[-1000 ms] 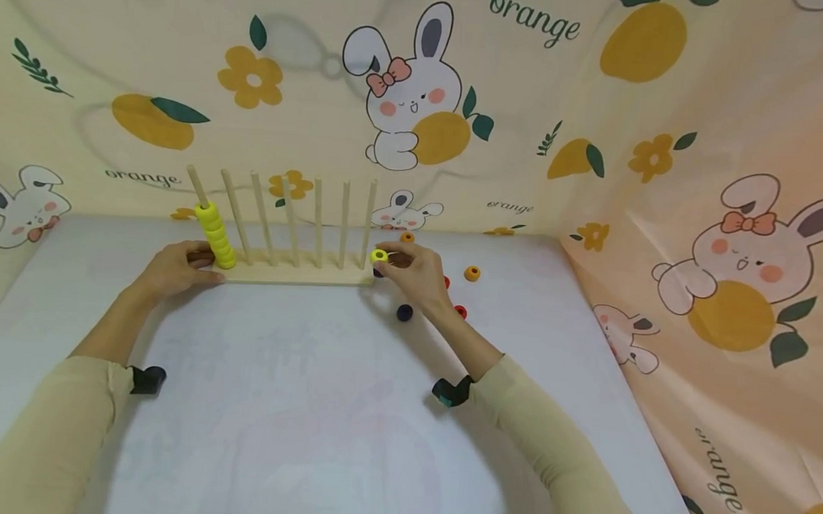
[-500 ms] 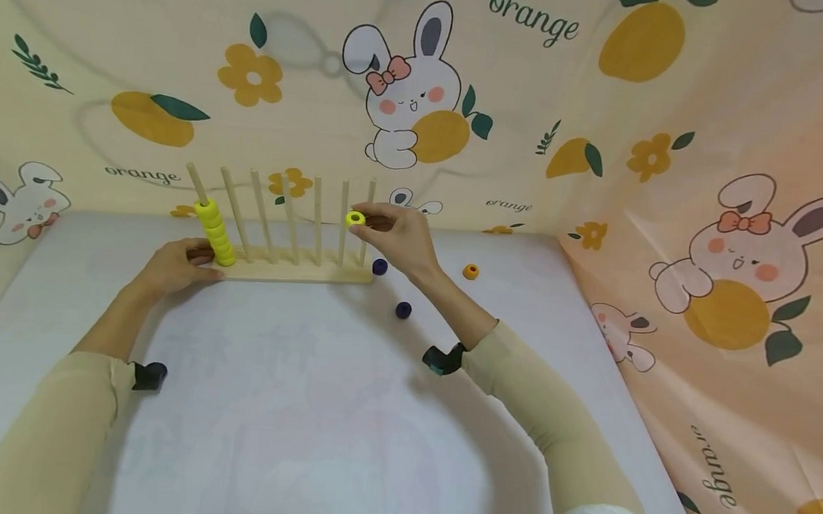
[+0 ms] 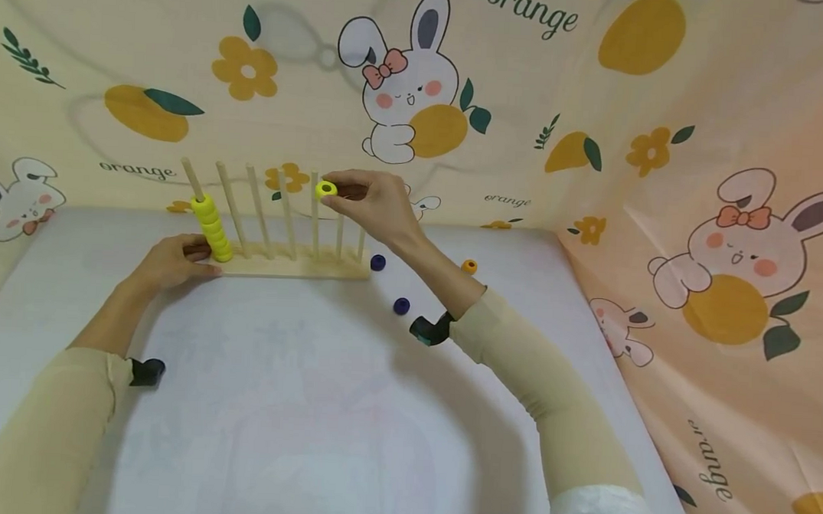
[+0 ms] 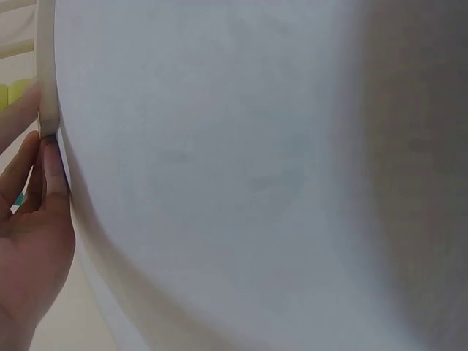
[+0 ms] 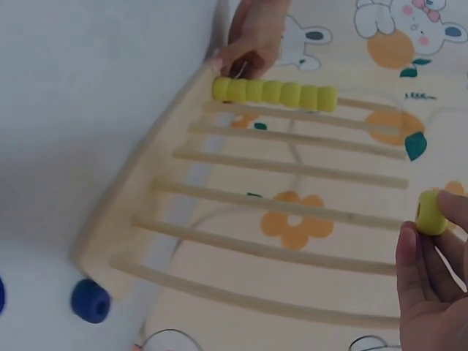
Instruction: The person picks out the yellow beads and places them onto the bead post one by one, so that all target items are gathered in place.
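Note:
A wooden peg rack [image 3: 294,267] with several upright pegs stands at the back of the table. Yellow beads [image 3: 210,229] are stacked on its leftmost peg; the other pegs are bare. My left hand [image 3: 170,263] grips the left end of the base, thumb in front and fingers partly hidden behind it. In the left wrist view that hand [image 4: 33,241] holds the base's end. My right hand [image 3: 379,206] pinches one yellow bead [image 3: 327,190] between thumb and fingertips, up near the tops of the middle pegs. In the right wrist view the bead [image 5: 431,213] is apart from the pegs.
A dark blue bead [image 3: 378,262] lies by the rack's right end, and another blue bead [image 3: 401,306] lies nearer me. An orange bead [image 3: 469,266] sits farther right, partly behind the right forearm. A printed cloth [image 3: 515,93] hangs behind the table.
My right hand has lifted the yellow bead from beside the rack's right end and carried it up and left. My left hand stays on the base.

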### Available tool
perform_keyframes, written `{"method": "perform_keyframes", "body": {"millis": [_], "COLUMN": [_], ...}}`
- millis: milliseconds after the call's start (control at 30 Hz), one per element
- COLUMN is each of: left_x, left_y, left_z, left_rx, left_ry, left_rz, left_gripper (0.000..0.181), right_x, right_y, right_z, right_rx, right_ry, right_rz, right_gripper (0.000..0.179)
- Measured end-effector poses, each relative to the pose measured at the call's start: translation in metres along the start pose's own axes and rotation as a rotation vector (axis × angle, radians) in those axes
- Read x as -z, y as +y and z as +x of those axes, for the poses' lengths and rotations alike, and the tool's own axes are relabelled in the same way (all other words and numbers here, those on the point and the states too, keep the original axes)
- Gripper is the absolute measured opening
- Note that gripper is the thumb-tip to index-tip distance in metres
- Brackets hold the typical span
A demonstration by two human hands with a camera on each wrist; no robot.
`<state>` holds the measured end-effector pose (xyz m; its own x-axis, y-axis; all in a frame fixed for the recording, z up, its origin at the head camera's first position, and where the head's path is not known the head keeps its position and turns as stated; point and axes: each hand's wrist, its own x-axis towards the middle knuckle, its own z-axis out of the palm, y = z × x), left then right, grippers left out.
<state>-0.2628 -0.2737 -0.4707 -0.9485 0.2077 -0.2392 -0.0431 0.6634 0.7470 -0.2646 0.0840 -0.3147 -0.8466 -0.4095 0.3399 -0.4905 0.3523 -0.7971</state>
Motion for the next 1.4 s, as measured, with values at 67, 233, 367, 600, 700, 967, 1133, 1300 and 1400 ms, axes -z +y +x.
{"method": "perform_keyframes", "body": {"millis": [67, 233, 367, 600, 700, 967, 1133, 1300, 1400], "left_x": [-0.001, -0.001, 0.003, 0.007, 0.007, 0.006, 0.007, 0.004, 0.002], "left_y": [-0.001, -0.002, -0.001, -0.003, -0.003, -0.003, 0.0, 0.004, 0.005], "left_z": [-0.001, -0.004, -0.003, -0.002, -0.002, -0.003, -0.004, -0.002, -0.001], "left_rx": [0.002, -0.003, -0.002, -0.025, -0.026, -0.002, 0.005, -0.005, 0.001], "left_ry": [-0.002, -0.001, 0.0, 0.013, 0.003, 0.016, 0.013, 0.003, -0.008], "left_rz": [-0.005, -0.015, -0.017, -0.021, -0.028, -0.019, -0.019, -0.033, -0.031], "left_gripper": [0.089, 0.088, 0.088, 0.087, 0.089, 0.088, 0.088, 0.085, 0.084], "right_x": [-0.003, -0.01, -0.015, -0.027, -0.032, -0.048, -0.056, -0.066, -0.072], "right_y": [-0.004, -0.015, -0.022, -0.03, -0.033, -0.042, -0.047, -0.049, -0.05], "right_z": [0.006, 0.02, 0.033, 0.053, 0.06, 0.08, 0.09, 0.098, 0.102], "right_rx": [0.019, 0.032, -0.023, -0.028, -0.004, -0.043, -0.04, -0.053, -0.067], "right_ry": [-0.02, -0.042, -0.051, -0.081, -0.093, -0.163, -0.194, -0.221, -0.243], "right_rz": [-0.007, -0.026, -0.045, -0.054, -0.067, -0.08, -0.09, -0.085, -0.123], "right_gripper": [0.029, 0.029, 0.03, 0.031, 0.031, 0.034, 0.035, 0.035, 0.037]}}
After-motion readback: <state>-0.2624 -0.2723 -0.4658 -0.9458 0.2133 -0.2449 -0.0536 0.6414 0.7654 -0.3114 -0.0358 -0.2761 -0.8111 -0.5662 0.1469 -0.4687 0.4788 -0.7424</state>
